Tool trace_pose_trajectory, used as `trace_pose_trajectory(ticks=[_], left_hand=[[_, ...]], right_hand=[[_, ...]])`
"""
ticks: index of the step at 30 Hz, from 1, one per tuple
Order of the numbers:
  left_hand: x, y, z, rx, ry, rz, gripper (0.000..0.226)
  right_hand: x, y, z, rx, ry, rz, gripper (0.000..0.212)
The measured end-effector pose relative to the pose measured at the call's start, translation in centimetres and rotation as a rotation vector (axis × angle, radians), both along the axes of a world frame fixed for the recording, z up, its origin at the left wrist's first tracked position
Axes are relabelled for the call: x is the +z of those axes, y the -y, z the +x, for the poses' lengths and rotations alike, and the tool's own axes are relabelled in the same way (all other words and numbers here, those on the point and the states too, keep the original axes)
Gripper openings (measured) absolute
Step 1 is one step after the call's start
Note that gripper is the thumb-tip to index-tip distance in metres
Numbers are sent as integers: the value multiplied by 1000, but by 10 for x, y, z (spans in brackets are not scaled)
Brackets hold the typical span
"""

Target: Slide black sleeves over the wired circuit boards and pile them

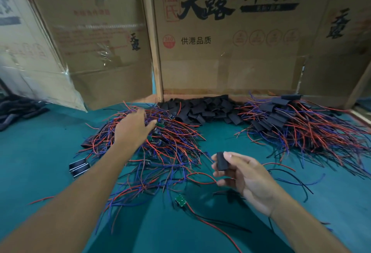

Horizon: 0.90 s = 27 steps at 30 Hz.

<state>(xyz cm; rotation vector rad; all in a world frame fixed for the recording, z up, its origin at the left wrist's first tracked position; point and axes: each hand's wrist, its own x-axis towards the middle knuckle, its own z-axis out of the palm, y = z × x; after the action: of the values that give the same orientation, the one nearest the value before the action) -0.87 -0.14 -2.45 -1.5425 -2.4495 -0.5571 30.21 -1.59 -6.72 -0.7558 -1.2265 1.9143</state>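
Black sleeve [221, 161] (pinched) in right hand [244, 175]

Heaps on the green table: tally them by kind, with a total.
Bare wired circuit boards: 1 heap, left hand reaching into it.
Empty black sleeves: 1 heap; right hand pinches one sleeve.
Sleeved boards: 1 heap.
Total: 3 heaps.

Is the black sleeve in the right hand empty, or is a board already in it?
Cannot tell for sure: the black sleeve, pinched by the right hand, shows no wires leaving it.
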Motion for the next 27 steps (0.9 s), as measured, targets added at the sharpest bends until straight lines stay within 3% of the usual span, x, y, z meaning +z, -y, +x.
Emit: trace_pose_trajectory(ticks=[4,10,12,16,19,23,27], left_hand=[[-6,-10,0,81,-85,-97,41],[3,-5,8,78,101,-97,38],[10,3,6,22,299,-17,40],[26,29,10,-164,1066,233,32],[35,50,18,-282,1442,385,26],[30,69,39,-429,1589,541,32],[17,75,60,-538,1608,648,34]], right_hand=[[0,1,-1,10,25,37,45],[-1,-1,1,-24,48,30,46],[-2,-3,2,-40,43,19,48],[-5,-8,3,-72,3,-4,41],[-6,-11,5,-104,-18,-11,31],[-4,-13,9,-212,43,65,22],[7,-10,17,-317,372,507,8]])
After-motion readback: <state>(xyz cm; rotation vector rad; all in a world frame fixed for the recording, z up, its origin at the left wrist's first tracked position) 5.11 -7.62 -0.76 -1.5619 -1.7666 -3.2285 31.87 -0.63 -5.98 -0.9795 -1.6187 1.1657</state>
